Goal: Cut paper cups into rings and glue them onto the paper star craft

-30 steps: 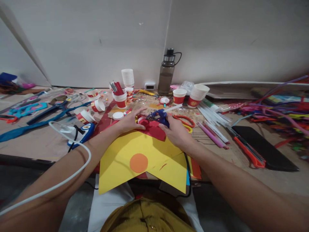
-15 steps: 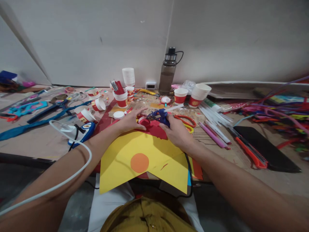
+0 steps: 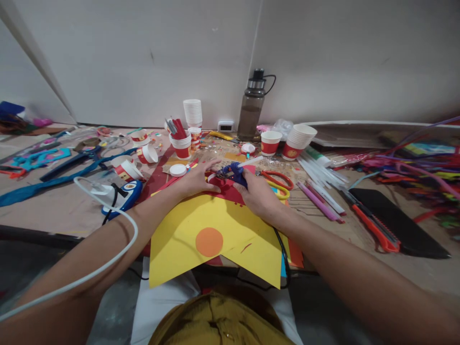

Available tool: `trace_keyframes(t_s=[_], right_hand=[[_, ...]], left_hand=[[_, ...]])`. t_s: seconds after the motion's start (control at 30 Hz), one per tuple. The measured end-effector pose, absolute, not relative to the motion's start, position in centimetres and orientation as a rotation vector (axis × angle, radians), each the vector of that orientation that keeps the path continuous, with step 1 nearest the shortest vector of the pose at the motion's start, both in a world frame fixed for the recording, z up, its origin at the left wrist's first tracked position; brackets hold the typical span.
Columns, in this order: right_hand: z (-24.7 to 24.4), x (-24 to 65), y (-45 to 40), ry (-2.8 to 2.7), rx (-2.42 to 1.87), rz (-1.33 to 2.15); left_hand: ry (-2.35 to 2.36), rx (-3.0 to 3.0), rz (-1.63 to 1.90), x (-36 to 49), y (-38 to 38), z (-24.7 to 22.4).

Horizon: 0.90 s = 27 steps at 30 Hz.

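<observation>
My right hand (image 3: 257, 191) is closed round a blue hot glue gun (image 3: 237, 173), with a pale glue stick (image 3: 251, 161) jutting out of its back. The nozzle points left toward my left hand (image 3: 199, 181), which is closed on a small red paper-cup piece (image 3: 211, 177) with a white rim. My fingers and the nozzle partly cover that piece. Below both hands lies a red paper shape (image 3: 230, 191) over a yellow paper sheet (image 3: 168, 239) with a notched front edge. An orange paper circle (image 3: 209, 242) lies on the yellow sheet.
Orange-handled scissors (image 3: 282, 178) lie right of the glue gun. A bottle (image 3: 250, 108), stacked paper cups (image 3: 299, 139) and a cup of markers (image 3: 180, 145) stand behind. Glue sticks (image 3: 319, 165), a box cutter (image 3: 375, 227) and a phone (image 3: 398, 220) lie right. A white cable (image 3: 134, 235) crosses my left forearm.
The cup piece has tipped in my left hand and shows less of its opening. The glue gun has shifted slightly left. The whole view has moved a little.
</observation>
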State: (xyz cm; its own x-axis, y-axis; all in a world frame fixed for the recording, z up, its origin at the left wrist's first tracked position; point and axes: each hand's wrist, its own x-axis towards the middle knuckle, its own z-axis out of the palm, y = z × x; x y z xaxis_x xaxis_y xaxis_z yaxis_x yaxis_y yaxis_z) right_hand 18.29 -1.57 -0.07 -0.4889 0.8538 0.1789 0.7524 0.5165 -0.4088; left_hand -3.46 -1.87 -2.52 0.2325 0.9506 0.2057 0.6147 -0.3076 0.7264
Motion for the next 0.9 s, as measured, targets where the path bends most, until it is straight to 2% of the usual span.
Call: trace_keyframes(t_s=[0.43,0.9], right_hand=[[0.6,19.2,-2.3,-2.437,-1.385,0.261],[0.2,18.8,-2.0,-2.445,-1.359,0.284]], left_hand=[[1.497,2.060,0.853,-3.4,-2.0,-2.5],[1.596,2.113,0.879,-2.8,-1.5,-3.6]])
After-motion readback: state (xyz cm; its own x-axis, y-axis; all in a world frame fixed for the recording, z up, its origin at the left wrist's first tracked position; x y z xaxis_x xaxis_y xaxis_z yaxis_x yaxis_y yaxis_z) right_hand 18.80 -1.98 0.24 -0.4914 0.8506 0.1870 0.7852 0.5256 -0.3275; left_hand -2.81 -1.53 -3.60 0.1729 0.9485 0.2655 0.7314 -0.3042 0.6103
